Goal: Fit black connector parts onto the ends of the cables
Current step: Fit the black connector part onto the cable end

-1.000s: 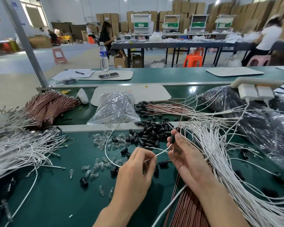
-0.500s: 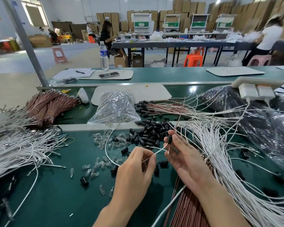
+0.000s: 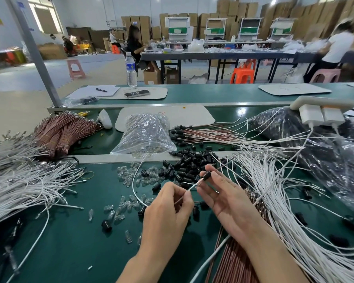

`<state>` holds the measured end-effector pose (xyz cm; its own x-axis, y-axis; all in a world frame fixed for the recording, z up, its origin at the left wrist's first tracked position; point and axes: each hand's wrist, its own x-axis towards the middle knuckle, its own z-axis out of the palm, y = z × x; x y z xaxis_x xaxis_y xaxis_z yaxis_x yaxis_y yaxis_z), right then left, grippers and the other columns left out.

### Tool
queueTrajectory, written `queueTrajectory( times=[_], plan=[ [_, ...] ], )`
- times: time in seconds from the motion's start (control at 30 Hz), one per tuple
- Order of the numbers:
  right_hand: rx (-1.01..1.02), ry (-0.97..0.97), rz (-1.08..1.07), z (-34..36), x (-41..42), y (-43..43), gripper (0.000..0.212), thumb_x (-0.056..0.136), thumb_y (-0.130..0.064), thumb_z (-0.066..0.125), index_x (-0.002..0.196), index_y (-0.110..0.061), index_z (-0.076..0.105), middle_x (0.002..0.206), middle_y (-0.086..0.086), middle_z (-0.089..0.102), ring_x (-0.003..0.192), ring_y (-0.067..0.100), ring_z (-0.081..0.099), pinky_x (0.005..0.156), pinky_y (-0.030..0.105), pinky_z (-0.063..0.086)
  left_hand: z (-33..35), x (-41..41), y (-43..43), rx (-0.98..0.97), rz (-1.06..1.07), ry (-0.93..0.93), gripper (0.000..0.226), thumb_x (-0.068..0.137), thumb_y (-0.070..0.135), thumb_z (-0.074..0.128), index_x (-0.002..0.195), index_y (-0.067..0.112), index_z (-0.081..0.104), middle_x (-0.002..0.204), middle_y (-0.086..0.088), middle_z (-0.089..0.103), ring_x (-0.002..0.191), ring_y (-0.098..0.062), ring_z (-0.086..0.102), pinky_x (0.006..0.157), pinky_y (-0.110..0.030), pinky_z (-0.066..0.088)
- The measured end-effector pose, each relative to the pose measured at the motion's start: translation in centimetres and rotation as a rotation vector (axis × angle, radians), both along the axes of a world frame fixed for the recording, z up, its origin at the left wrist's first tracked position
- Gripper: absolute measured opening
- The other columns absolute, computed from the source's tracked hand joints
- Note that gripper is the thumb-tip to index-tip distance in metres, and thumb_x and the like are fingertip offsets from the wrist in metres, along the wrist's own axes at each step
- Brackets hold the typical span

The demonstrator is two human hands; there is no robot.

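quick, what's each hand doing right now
Left hand: closed, pinching the white cable.
Right hand: closed, pinching a black connector at the cable's end.

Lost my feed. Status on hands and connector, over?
Left hand pinching white cable. Right hand holding black connector, cable tip at its mouth. Loose connector pile behind, not blocking.
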<state>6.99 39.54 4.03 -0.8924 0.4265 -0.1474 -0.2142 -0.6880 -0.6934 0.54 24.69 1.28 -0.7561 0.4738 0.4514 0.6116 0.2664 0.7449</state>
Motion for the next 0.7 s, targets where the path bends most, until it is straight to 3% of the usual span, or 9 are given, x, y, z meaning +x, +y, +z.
queueTrajectory(
  times=[0.3,0.43,0.7],
  plan=[
    [0.111,-0.034,-0.002,-0.09,0.07,0.09,0.023,0.092,-0.012,0.062,0.107,-0.004,0.078,0.092,0.010,0.075,0.078,0.016,0.072,0.069,0.027,0.061,0.05,-0.16,-0.06,0.000,0.039,0.024,0.018,0.097,0.045,0.052,0.082,0.036,0.048,0.082,0.017,0.062,0.068,-0.009,0.060,0.057,-0.020,0.045],
    [0.118,-0.041,0.004,-0.12,0.09,0.18,0.023,0.090,-0.014,0.065,0.106,-0.004,0.078,0.094,0.011,0.075,0.075,0.014,0.071,0.069,0.026,0.061,0.07,-0.21,-0.18,-0.035,0.086,0.104,0.018,0.097,0.041,0.056,0.083,0.034,0.047,0.067,0.016,0.055,0.067,-0.007,0.058,0.056,-0.016,0.042],
    [0.063,-0.025,0.046,-0.47,-0.10,0.12,0.027,0.084,-0.013,0.068,0.107,-0.001,0.077,0.098,0.012,0.075,0.076,0.015,0.073,0.071,0.027,0.062,0.37,-0.15,-0.31,0.007,0.057,0.021,0.015,0.099,0.046,0.050,0.087,0.039,0.043,0.080,0.017,0.061,0.062,-0.011,0.058,0.053,-0.025,0.045]
  ],
)
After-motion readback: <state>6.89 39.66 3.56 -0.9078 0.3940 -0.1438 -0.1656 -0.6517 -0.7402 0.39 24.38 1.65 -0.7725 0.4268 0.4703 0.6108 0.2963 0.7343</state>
